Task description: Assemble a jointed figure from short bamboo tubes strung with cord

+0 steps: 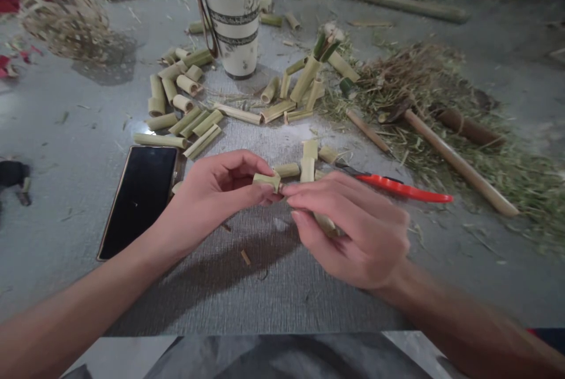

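My left hand [216, 188] pinches a short pale-green bamboo piece [267, 180] between thumb and fingers, above the table. Close against its right end, my right hand [353, 229] is closed, thumb and fingertips together. Something small and brownish shows at those fingertips, too small to name. Just behind the hands lie a short bamboo tube [286, 170] and a flat split bamboo piece [308, 168]. Another bamboo piece is partly hidden under my right hand. A red-handled cutting tool [406, 188] lies beyond that hand, its blades partly visible.
A phone [139, 196] lies left of my left hand. Several cut bamboo tubes [170, 89] surround a tall white patterned cup [236, 26]. On the right, a wooden-handled hammer [463, 164] rests on dry grass [525, 190]. A woven ball-like frame [62, 17] sits far left.
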Available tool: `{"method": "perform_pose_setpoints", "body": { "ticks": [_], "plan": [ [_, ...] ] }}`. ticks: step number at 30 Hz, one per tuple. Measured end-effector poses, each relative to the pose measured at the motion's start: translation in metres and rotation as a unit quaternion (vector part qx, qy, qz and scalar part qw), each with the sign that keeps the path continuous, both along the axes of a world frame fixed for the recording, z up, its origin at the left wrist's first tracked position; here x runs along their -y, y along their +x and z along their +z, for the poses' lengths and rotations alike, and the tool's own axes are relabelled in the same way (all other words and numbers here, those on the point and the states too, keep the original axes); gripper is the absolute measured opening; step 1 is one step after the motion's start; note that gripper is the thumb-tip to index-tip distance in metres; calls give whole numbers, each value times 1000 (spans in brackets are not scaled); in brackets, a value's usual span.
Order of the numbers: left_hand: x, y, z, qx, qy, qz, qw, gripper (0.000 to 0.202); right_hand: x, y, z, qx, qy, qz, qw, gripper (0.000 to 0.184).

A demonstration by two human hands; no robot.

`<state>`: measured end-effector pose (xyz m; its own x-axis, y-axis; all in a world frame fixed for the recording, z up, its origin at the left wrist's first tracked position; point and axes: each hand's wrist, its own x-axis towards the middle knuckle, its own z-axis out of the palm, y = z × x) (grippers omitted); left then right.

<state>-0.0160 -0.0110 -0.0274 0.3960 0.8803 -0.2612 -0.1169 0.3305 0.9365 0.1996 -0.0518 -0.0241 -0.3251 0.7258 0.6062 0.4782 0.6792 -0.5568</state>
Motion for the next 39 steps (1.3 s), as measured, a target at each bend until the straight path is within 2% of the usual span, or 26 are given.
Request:
{"method": "perform_pose_setpoints", "body": {
  "ticks": [8, 10, 14, 17, 19, 22, 28, 32, 34, 36, 39],
  "plan": [
    [-2, -6, 2, -30, 23, -12, 999, 11, -3, 4, -3, 0, -24, -4, 1000, 21],
    [-4, -8, 3, -40, 18, -23, 999, 11, -6, 5, -6, 45, -31, -14, 998, 16],
    [-7, -11, 4, -71, 5, -41, 997, 11, -11, 4, -14, 178, -76, -24, 981, 27],
    [-4, -14, 4, -125, 16, -53, 991, 12, -13, 2, -18, 220, -84, -22, 972, 12],
    [0, -16, 4, -170, 52, -56, 982, 9, -13, 1, -19, 228, -82, -7, 970, 9],
    [8, -21, 4, -244, 134, -58, 959, 5, -13, 1, -20, 235, -75, 12, 969, 11],
    [20, -29, -4, -373, 308, -95, 870, 8, -12, 0, -22, 260, -68, 23, 963, 10],
    [22, -28, -7, -410, 368, -98, 829, 9, -15, 2, -10, 248, -52, 19, 967, 11],
    [22, -28, -6, -430, 389, -104, 808, 8, -20, 15, 4, 230, -18, -14, 973, 8],
    [21, -28, -6, -442, 402, -119, 793, 11, -27, 38, 18, 219, -2, -93, 971, 12],
    [19, -28, -9, -447, 421, -129, 779, 16, -34, 81, 25, 312, -52, -168, 934, 10]
  ]
}}
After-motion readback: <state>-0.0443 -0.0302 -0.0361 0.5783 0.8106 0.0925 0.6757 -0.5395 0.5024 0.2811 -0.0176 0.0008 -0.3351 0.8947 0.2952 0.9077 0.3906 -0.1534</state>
